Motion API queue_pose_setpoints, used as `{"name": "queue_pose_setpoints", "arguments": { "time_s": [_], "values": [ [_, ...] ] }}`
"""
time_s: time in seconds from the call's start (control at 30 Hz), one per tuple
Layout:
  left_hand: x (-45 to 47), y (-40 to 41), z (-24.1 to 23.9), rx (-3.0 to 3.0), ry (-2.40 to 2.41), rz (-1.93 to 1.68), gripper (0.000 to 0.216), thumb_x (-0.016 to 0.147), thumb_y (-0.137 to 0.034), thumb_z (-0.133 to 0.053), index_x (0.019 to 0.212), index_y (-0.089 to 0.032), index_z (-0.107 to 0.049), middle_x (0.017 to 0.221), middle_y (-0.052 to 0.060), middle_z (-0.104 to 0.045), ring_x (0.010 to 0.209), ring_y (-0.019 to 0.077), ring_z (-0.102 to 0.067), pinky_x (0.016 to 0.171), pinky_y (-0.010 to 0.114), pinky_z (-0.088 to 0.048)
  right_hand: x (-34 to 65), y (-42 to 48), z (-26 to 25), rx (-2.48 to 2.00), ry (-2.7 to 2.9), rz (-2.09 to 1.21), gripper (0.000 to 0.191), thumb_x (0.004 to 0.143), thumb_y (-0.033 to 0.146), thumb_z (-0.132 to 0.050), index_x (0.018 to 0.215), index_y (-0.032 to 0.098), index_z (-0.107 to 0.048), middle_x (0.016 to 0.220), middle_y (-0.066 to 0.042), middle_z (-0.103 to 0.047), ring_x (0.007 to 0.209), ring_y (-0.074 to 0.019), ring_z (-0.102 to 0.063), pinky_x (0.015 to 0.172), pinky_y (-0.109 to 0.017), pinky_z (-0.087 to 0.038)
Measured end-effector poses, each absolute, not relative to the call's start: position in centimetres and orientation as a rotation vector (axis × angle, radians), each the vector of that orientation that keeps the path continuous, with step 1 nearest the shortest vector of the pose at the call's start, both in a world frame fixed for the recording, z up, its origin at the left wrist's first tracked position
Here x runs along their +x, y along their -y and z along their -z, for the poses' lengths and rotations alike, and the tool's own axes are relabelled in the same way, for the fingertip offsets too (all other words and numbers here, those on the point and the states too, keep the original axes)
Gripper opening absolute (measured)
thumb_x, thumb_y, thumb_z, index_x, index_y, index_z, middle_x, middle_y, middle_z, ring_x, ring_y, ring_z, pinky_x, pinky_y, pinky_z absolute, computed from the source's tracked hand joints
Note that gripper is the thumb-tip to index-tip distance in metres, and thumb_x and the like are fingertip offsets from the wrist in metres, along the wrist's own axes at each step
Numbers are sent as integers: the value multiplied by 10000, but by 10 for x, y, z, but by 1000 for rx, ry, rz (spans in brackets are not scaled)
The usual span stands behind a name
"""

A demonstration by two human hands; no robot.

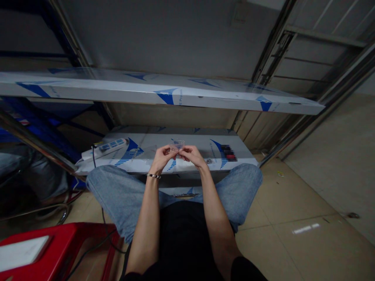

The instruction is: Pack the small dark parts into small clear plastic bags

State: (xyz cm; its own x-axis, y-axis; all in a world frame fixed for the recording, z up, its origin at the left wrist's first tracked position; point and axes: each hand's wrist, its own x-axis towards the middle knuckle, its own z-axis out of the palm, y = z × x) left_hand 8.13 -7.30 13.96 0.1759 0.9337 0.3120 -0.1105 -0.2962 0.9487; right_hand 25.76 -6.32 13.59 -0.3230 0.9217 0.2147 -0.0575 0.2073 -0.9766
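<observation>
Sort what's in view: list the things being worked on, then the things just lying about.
In hand:
- small clear plastic cup, pinched by left hand and right hand

Lying about:
- white power strip with blue sockets
- red plastic stool
- film-covered steel lower shelf

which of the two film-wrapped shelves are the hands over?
The lower shelf: both the left hand and right hand hold a small clear piece above it. The upper shelf sits higher and juts out nearer the camera.
</observation>
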Motion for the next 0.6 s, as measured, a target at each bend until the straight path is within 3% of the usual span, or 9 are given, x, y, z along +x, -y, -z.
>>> {"name": "queue_pose_setpoints", "arguments": {
  "time_s": [0.13,0.3,0.6],
  "values": [
    [75,73,-140,1514,-883,-1329,276,777,-413,-792,803,-140,-754,684,26,-668,643,146,-573,644,264,-447,259,65,-139,-864,1493,-1321,388,731,513,-766,831,145,-691,663,-2,-642,496,-75,-455,430,-199,-304],
    [72,75,-142,1550,-848,-1325,301,816,-421,-749,926,-145,-798,821,64,-724,734,172,-614,731,291,-480,261,66,-142,-855,1460,-1331,438,741,584,-752,778,153,-683,660,-9,-641,515,-81,-495,443,-195,-357],
    [76,75,-146,1474,-922,-1323,311,702,-417,-844,792,-138,-741,694,37,-688,621,146,-587,626,270,-467,262,60,-133,-861,1365,-1237,393,725,550,-775,785,171,-686,680,-13,-647,565,-122,-577,434,-195,-402]
  ]
}}
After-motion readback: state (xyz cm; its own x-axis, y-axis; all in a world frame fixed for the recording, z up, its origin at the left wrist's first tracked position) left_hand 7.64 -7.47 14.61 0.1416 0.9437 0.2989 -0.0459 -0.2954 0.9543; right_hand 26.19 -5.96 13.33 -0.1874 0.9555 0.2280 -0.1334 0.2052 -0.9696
